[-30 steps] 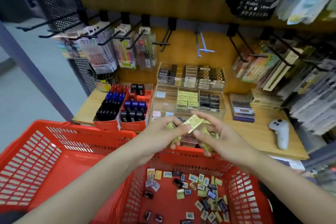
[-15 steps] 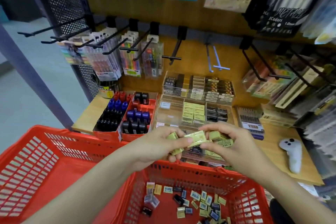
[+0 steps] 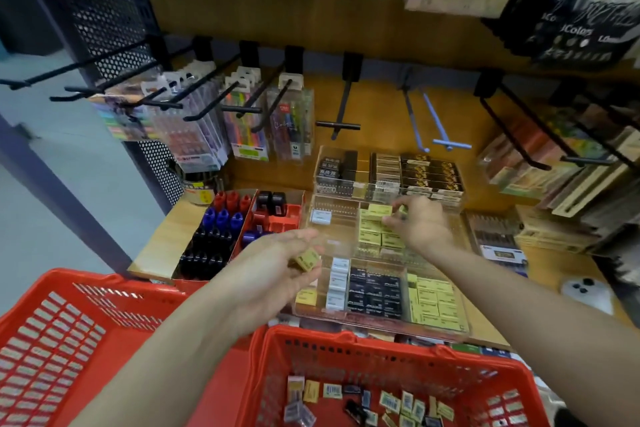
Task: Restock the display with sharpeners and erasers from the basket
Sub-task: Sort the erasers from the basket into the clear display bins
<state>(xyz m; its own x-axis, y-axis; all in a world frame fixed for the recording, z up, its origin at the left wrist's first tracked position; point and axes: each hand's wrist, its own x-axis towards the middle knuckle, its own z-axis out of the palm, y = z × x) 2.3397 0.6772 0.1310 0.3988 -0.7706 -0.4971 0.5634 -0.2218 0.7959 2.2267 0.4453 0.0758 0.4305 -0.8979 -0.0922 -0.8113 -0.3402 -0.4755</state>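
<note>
Erasers point(image 3: 381, 230), yellow ones, are being slotted into the middle tray point(image 3: 341, 246) at frame centre by the right hand point(image 3: 420, 224), probably pinching one. A spare point(image 3: 308, 258) is gripped by the left hand point(image 3: 273, 274), lower left and farther from that slot.

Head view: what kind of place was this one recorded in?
Most likely a stationery shop aisle: pen packs hang on black wall hooks, clear acrylic trays hold boxed erasers, and a red shopping basket of loose stock sits below the shelf.
</note>
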